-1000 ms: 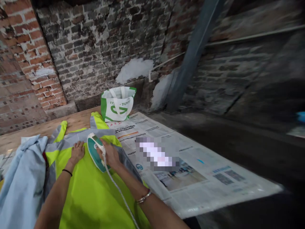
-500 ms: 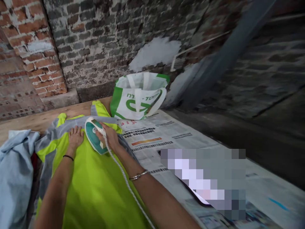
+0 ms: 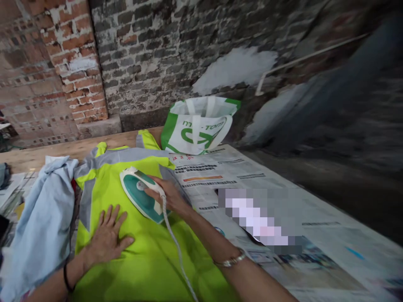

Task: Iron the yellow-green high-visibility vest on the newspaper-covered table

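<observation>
A neon yellow and grey high-visibility shirt (image 3: 147,256) lies spread out in front of me. My left hand (image 3: 108,235) rests flat on its lower left part, fingers spread. My right hand (image 3: 171,195) grips the handle of a teal and white steam iron (image 3: 138,195), which is on the middle of the shirt, its tip toward the upper left. A pale braided cord (image 3: 173,239) runs from the iron's rear down over the cloth. The iron's soleplate is hidden from me.
Light blue folded cloth (image 3: 47,222) lies to the left. Behind the shirt stands a green and white bag (image 3: 198,130) near a brick wall (image 3: 145,54). Newspaper sheets (image 3: 217,163) cover the table on the right, where a phone-like object (image 3: 253,239) is mostly blurred out.
My left hand has moved down the shirt toward me, its fingers now spread wider. The iron in my right hand has come down from the grey chest band. The view has swung left.
</observation>
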Tool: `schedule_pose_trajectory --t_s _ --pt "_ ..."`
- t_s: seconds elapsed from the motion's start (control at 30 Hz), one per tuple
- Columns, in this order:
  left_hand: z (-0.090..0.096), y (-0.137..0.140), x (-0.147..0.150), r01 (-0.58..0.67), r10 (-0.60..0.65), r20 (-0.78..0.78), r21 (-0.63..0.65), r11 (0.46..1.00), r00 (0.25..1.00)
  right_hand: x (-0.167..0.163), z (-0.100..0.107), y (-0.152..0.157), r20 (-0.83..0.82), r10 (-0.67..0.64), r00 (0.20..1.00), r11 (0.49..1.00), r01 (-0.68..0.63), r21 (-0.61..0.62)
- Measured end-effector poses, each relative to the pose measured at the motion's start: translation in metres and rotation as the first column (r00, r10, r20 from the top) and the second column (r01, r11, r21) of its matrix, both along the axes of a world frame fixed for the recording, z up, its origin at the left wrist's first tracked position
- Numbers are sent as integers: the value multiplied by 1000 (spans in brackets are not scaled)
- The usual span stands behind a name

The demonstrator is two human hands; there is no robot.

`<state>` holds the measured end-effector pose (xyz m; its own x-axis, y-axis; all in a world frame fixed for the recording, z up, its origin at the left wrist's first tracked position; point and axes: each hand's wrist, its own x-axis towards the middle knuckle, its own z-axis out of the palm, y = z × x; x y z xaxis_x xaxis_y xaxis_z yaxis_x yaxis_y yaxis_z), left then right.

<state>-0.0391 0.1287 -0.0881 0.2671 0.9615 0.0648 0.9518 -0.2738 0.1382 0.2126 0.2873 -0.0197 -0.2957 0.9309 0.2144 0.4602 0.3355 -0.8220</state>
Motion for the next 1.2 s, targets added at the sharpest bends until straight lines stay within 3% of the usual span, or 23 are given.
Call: schedule_pose_trajectory --t_s 0.07,0.13,0.23,0.37,0.43,0.57,0.73,0.8,0.87,0.93,1.0,1.1,1.2 --pt "4 -12 -3 -26 25 36 36 999 999 2 -6 -26 -69 116 991 993 -117 -17" --pt "20 5 -12 -120 114 75 91 989 991 1 -9 -47 -102 184 978 982 -187 -14" --pt "59 69 -38 -349 350 21 161 923 937 -7 -8 -66 -97 166 981 986 -167 -1" --pt "94 147 -82 -479 487 -11 164 862 873 -19 -4 -65 -71 129 989 992 -128 10" --pt "94 163 -104 -512 520 -34 131 849 854 -21 -4 -62 -67 141 988 990 -140 18" --pt "82 169 -136 -581 591 -69 123 805 804 -17 -12 -60 -88 169 982 986 -169 4" --pt "87 177 -125 -598 613 -69 156 786 787 -16 -16 -66 -98 112 989 992 -116 -39" --pt "84 166 -101 -569 582 -67 144 809 810 -17 -12 -68 -85 96 992 994 -99 -40" --pt "67 135 -71 -504 513 -66 113 856 856 -18 -8 -68 -72 96 993 995 -98 -36" --pt "39 84 -42 -402 406 -58 79 912 912 -18 -5 -69 -67 105 992 994 -107 -34" --pt "6 26 -22 -240 243 2 149 959 970 -18 -4 -69 -61 118 991 992 -120 -29" --pt "-32 -41 -10 -226 226 25 222 948 974 -28 -5 -66 -18 157 987 988 -157 -13" --pt "-41 -64 -9 -254 258 12 237 938 966 -59 -1 -54 92 141 986 990 -143 16"
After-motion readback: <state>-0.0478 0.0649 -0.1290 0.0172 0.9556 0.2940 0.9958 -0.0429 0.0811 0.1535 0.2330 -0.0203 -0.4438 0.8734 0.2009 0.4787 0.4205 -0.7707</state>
